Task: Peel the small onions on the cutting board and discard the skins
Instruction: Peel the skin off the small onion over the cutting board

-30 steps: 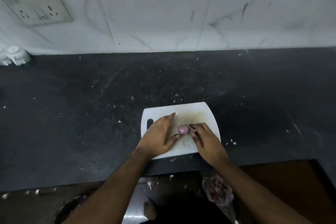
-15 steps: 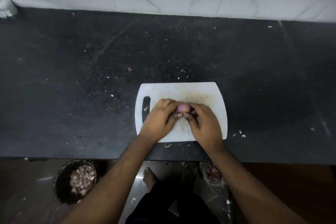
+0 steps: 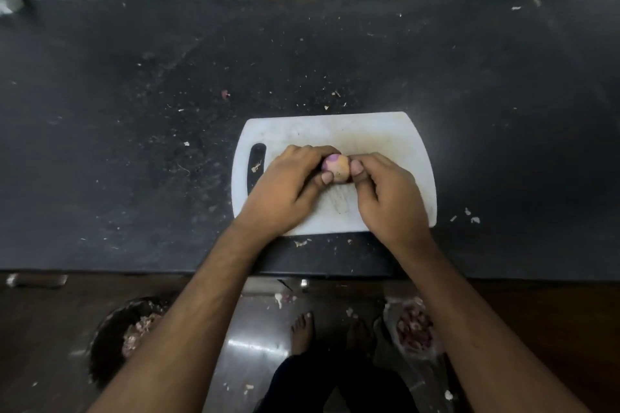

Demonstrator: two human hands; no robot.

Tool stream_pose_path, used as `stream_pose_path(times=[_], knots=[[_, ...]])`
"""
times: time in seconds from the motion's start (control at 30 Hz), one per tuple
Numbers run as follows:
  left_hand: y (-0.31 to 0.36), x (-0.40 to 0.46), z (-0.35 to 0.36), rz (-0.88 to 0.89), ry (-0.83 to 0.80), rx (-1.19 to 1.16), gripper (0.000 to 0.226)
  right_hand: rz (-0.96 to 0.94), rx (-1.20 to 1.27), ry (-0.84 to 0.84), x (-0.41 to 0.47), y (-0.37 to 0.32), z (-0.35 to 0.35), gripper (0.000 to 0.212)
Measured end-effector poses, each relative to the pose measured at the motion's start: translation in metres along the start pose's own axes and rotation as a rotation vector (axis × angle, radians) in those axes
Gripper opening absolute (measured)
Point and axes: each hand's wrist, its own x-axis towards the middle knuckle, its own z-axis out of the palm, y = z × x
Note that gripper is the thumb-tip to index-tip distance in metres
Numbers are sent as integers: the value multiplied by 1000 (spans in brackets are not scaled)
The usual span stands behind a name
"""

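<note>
We are pinching the small onion [image 3: 336, 168] between both hands over the cutting board [image 3: 396, 134], left hand [image 3: 288, 189] gripping its left side, right hand [image 3: 385, 191] its right.

We identify one small onion [image 3: 336, 168], round, with a purple patch on its upper left and pale yellowish flesh over the rest, marked by a few dark specks. It sits above the middle of the white cutting board [image 3: 396, 144], pinched between the fingers [image 3: 327, 178] of both hands. The board lies flat on the dark worktop [image 3: 134, 144], its handle slot to the left, its surface stained brownish. We note loose skin scraps [image 3: 302, 242] just beside the board's near edge.
</note>
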Motion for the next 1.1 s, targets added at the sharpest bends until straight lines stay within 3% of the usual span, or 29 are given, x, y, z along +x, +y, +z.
stream_pose_path(times=[0.23,0.47,0.8,1.1], knots=[[14,-6,4,-165,-18,-35,44,117,-20,21,-10,-23,2,21],[32,-31,19,-155,212,-33,35,4,-3,124,-35,-36,3,15],[26,-27,18,-145,184,5,38,44,270,174,-33,-29,-1,12],[23,-27,20,-185,174,-99,38,114,330,234,-32,-27,2,2]])
